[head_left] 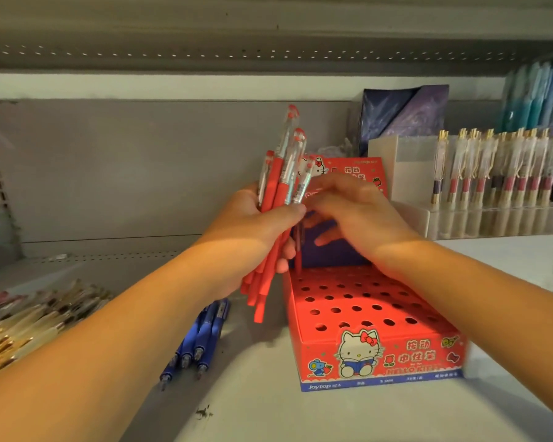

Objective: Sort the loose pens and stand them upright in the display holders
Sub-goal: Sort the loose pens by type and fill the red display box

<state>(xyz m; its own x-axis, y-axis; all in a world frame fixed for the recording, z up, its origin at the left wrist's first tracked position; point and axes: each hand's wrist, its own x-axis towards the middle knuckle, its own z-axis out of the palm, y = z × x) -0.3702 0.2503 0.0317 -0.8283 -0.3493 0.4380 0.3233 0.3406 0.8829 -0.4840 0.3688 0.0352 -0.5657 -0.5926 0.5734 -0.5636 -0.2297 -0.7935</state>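
My left hand (253, 218) grips a bundle of several red pens (278, 183), held upright and tilted, above the shelf. My right hand (355, 212) reaches to the bundle from the right, fingers at one red pen (298, 247) that hangs down over the back of the holder; the hand is blurred. Below stands a red cartoon-cat display holder (377, 352) with rows of round holes in its top, all of them showing as dark openings. Several blue pens (198, 339) lie loose on the shelf to the left of the holder.
A pile of gold-trimmed pens (29, 317) lies at the left edge. A clear acrylic stand (498, 218) with upright gold-capped pens sits at the back right. Dark blue packets (403, 113) lean on the back wall. A shelf underside (268, 43) runs overhead.
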